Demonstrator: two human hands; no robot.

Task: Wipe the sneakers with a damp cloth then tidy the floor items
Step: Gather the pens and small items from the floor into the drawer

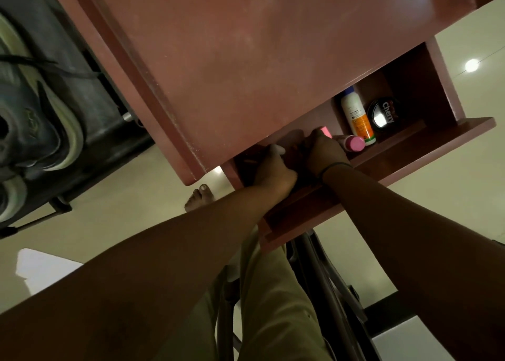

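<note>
Both hands, left (273, 166) and right (325, 150), curled inside drawer (410, 139), contents unclear; risk: toppling bottle (356, 116) beside polish tin (382, 113).

Both hands crowd the open drawer's (382, 153) near end, the left hand (276, 169) at 9 o'clock of the right hand (325, 153). The desk (246, 60) top overhangs the drawer from 11 o'clock, closing access there. At 2 o'clock the white bottle (356, 114), polish tin (382, 113) and pink-capped bottle (352, 143) fill the far end. The floor (451, 196) at 4 o'clock lies open.
</note>
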